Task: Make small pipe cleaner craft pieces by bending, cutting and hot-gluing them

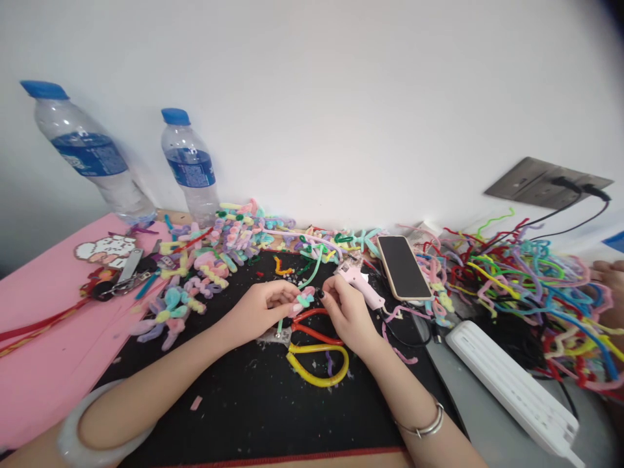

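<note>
Between my hands is a small pink and mint pipe-cleaner flower. My left hand pinches it between thumb and curled fingers. A light green pipe-cleaner stem sticks up behind the flower, and a green end shows below my left fingers. My right hand is closed, thumb tip close against the flower's right side; what its fingers hold, if anything, is hidden. Just beneath both hands lie scissors with one red and one yellow handle loop. A pale pink glue gun rests beyond my right hand.
A phone lies behind the glue gun. Pipe-cleaner pieces line the wall, and a tangled heap spreads right. A white power strip sits front right. Two bottles stand left. Another person's hand shows at the right edge.
</note>
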Available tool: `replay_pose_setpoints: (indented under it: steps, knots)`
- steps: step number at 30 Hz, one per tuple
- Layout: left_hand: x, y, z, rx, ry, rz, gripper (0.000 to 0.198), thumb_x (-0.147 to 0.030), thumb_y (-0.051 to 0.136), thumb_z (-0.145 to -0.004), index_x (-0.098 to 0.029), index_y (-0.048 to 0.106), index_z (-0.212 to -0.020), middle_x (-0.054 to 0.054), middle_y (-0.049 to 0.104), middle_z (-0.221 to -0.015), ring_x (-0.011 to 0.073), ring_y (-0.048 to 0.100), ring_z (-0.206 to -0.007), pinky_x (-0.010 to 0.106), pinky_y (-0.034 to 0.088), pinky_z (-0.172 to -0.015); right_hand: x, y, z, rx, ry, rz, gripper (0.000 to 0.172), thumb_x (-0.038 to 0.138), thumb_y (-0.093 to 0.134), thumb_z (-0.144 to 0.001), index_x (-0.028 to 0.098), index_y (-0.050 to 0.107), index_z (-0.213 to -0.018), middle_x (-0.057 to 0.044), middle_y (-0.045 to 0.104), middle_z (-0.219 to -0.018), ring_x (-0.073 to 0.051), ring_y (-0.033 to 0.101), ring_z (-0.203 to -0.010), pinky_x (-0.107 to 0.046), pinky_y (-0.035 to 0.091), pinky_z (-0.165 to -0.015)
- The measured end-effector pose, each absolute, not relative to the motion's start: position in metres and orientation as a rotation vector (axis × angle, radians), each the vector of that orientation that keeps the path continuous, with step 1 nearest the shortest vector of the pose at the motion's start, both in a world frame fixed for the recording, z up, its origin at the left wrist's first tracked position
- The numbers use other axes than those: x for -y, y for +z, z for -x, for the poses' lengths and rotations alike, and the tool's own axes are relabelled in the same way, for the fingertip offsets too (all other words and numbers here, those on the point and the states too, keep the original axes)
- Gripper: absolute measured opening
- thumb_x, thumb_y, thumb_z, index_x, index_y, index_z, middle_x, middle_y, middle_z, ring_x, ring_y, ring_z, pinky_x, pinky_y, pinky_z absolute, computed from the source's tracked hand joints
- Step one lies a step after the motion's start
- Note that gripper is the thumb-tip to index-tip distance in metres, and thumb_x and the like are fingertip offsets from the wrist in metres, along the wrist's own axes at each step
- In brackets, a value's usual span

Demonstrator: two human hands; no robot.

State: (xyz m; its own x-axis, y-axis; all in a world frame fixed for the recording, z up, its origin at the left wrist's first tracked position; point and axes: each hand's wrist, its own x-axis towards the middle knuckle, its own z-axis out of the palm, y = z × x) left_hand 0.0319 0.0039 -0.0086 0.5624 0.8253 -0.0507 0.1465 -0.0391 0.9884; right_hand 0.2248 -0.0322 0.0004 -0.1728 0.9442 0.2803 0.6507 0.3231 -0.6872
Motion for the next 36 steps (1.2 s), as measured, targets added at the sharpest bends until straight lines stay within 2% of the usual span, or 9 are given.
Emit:
replay_pose_setpoints:
  steps: [3, 7, 14, 26, 33, 36]
  knots:
    - [-0.0049, -0.0091, -0.0316, -0.843, 0.677, -1.503, 0.016, -0.023, 0.06, -0.077, -0.015, 0.062, -0.091, 0.003, 0.069, -0.085, 0.017, 0.064, -0.079, 0.029, 0.051, -0.075, 0.0324, 0.0019, -0.2255, 1.913, 0.628, 1.393, 0.005, 0.017, 0.043, -0.088, 0.019, 0.047, -0.086, 0.004, 0.045, -0.063, -0.013, 0.042, -0.057, -0.024, 0.034, -0.054]
    - [-0.0054, -0.0088, -0.0314, -0.825, 0.672, -1.498, 0.016, -0.024, 0.061, -0.077, -0.015, 0.062, -0.091, 0.003, 0.069, -0.085, 0.0175, 0.064, -0.08, 0.03, 0.051, -0.076, 0.0318, 0.0009, -0.2244, 1.933, 0.759, 1.342, 0.01, 0.017, 0.044, -0.088, 0.019, 0.051, -0.094, 0.002, 0.05, -0.068, -0.013, 0.045, -0.061, -0.024, 0.037, -0.058]
    - [-0.0052, -0.0088, -0.0317, -0.82, 0.655, -1.522, 0.016, -0.024, 0.059, -0.077, -0.016, 0.062, -0.091, 0.003, 0.069, -0.083, 0.017, 0.064, -0.079, 0.028, 0.051, -0.074, 0.0307, -0.0003, -0.2236, 1.913, 0.82, 1.306, 0.01, 0.014, 0.044, -0.086, 0.019, 0.052, -0.089, 0.003, 0.048, -0.067, -0.012, 0.045, -0.062, -0.023, 0.037, -0.056]
    - [-0.0052, -0.0124, -0.0302, -0.83, 0.629, -1.553, 0.017, -0.025, 0.059, -0.077, -0.016, 0.063, -0.091, 0.003, 0.068, -0.081, 0.017, 0.063, -0.076, 0.028, 0.05, -0.072, 0.0315, -0.0023, -0.2221, 1.919, 0.817, 1.31, 0.008, 0.015, 0.044, -0.087, 0.019, 0.05, -0.085, 0.001, 0.053, -0.073, -0.013, 0.049, -0.066, -0.023, 0.04, -0.061]
    - [-0.0051, -0.0109, -0.0314, -0.823, 0.637, -1.551, 0.018, -0.026, 0.059, -0.077, -0.016, 0.062, -0.091, 0.004, 0.068, -0.084, 0.0185, 0.064, -0.079, 0.03, 0.051, -0.074, 0.0312, 0.0002, -0.2242, 1.922, 0.849, 1.274, 0.013, 0.013, 0.044, -0.087, 0.019, 0.053, -0.095, 0.001, 0.052, -0.073, -0.013, 0.047, -0.066, -0.023, 0.039, -0.059]
    - [-0.0045, -0.0098, -0.0317, -0.844, 0.639, -1.575, 0.018, -0.027, 0.059, -0.076, -0.016, 0.064, -0.09, 0.003, 0.068, -0.081, 0.018, 0.063, -0.076, 0.027, 0.05, -0.068, 0.0308, 0.0007, -0.2246, 1.916, 0.883, 1.255, 0.014, 0.013, 0.044, -0.087, 0.019, 0.053, -0.095, 0.001, 0.052, -0.075, -0.012, 0.047, -0.066, -0.022, 0.039, -0.059]
